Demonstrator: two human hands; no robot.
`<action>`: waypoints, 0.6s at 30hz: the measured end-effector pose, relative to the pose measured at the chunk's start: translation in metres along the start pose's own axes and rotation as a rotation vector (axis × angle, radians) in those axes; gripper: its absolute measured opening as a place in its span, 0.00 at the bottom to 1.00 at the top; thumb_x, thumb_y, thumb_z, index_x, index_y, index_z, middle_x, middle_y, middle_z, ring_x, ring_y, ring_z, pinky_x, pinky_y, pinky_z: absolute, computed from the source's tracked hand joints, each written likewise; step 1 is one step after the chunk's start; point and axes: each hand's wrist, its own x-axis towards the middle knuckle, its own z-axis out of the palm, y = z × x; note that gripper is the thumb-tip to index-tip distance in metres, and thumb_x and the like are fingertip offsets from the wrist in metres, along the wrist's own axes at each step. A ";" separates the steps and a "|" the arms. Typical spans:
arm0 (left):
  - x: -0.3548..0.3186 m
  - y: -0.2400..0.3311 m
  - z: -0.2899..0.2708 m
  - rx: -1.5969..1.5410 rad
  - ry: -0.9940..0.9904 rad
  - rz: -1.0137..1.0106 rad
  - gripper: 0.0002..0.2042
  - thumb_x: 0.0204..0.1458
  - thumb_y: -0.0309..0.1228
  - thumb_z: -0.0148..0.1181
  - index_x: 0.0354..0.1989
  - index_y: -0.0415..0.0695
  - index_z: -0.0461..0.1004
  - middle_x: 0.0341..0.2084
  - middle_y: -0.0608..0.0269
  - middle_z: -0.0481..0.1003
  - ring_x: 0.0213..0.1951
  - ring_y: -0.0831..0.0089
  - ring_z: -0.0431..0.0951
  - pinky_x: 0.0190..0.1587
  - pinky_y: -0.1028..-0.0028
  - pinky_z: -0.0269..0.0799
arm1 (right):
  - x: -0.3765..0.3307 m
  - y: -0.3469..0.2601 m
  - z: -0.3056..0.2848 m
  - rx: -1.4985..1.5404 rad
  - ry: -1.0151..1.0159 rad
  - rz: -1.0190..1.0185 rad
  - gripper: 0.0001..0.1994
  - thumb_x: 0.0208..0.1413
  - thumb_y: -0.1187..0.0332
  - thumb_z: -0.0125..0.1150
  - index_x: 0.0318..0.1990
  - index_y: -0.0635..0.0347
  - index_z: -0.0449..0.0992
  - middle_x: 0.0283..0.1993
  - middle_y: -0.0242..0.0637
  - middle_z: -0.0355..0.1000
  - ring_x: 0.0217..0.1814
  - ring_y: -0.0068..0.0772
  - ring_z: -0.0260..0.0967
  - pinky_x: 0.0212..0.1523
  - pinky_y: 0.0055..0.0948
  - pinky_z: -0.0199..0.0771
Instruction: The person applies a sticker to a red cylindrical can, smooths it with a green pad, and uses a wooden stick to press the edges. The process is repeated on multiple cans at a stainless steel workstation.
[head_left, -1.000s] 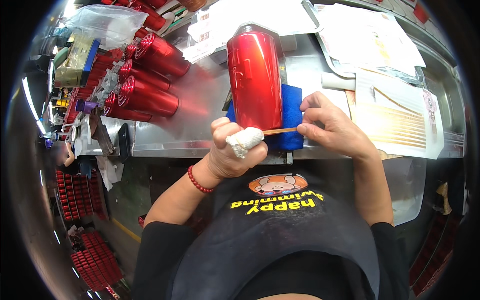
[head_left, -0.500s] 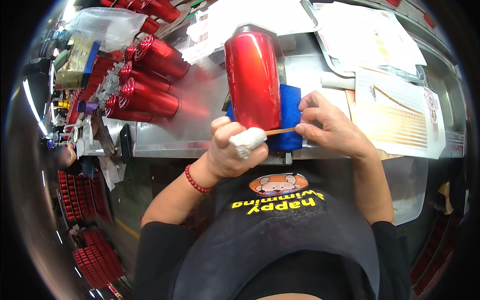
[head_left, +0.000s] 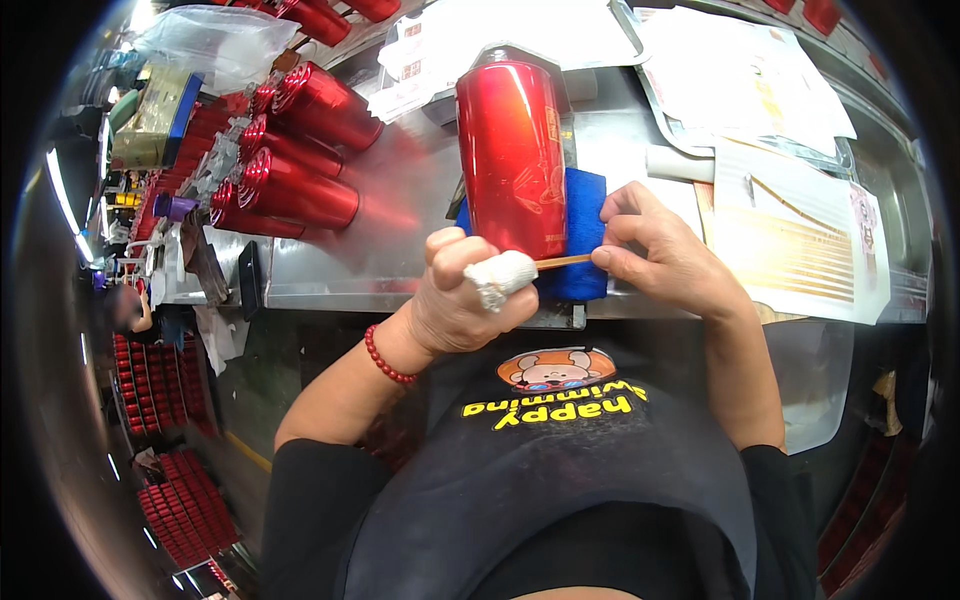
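Observation:
A shiny red metal bottle (head_left: 510, 150) lies lengthwise on a blue cloth pad (head_left: 582, 235) at the front of a steel workbench (head_left: 400, 230). My left hand (head_left: 468, 292), its thumb wrapped in white tape, grips the bottle's near end. My right hand (head_left: 655, 250) pinches a thin wooden stick (head_left: 562, 262) whose tip reaches the bottle's near end by my left thumb. A red bead bracelet (head_left: 385, 358) circles my left wrist.
Several more red bottles (head_left: 290, 150) lie side by side at the bench's left, with a clear plastic bag (head_left: 215, 40) behind them. Papers and printed sheets (head_left: 760, 130) cover the right side. Red crates (head_left: 170, 490) stand on the floor at lower left.
The bottle has shifted slightly between my hands. Both hands stay at its near end, with the stick still at the bottle.

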 end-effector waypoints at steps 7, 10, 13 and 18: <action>0.008 -0.005 0.003 -0.034 -0.017 0.040 0.09 0.32 0.35 0.63 0.26 0.58 0.76 0.44 0.77 0.73 0.47 0.65 0.63 0.46 0.63 0.62 | 0.000 -0.001 0.003 0.002 0.035 -0.020 0.13 0.60 0.64 0.67 0.30 0.64 0.76 0.48 0.39 0.63 0.50 0.35 0.64 0.50 0.31 0.68; -0.004 0.003 -0.002 0.044 0.005 -0.057 0.10 0.27 0.34 0.63 0.24 0.58 0.75 0.37 0.76 0.72 0.43 0.61 0.60 0.41 0.64 0.62 | 0.001 -0.003 0.006 -0.001 0.041 -0.018 0.12 0.60 0.64 0.67 0.30 0.64 0.76 0.48 0.39 0.63 0.49 0.35 0.65 0.50 0.31 0.68; -0.002 0.005 0.001 -0.007 0.041 -0.068 0.10 0.27 0.34 0.63 0.24 0.58 0.75 0.38 0.76 0.72 0.44 0.62 0.61 0.41 0.64 0.62 | 0.000 -0.002 0.005 -0.023 0.039 -0.003 0.12 0.60 0.64 0.67 0.30 0.64 0.76 0.48 0.39 0.64 0.49 0.35 0.65 0.49 0.31 0.68; 0.011 -0.004 0.000 -0.027 -0.028 0.073 0.13 0.28 0.34 0.65 0.28 0.59 0.76 0.43 0.77 0.73 0.46 0.65 0.63 0.43 0.64 0.62 | 0.001 -0.002 0.004 -0.016 0.041 0.002 0.12 0.59 0.65 0.68 0.30 0.64 0.76 0.47 0.40 0.64 0.49 0.35 0.65 0.49 0.32 0.69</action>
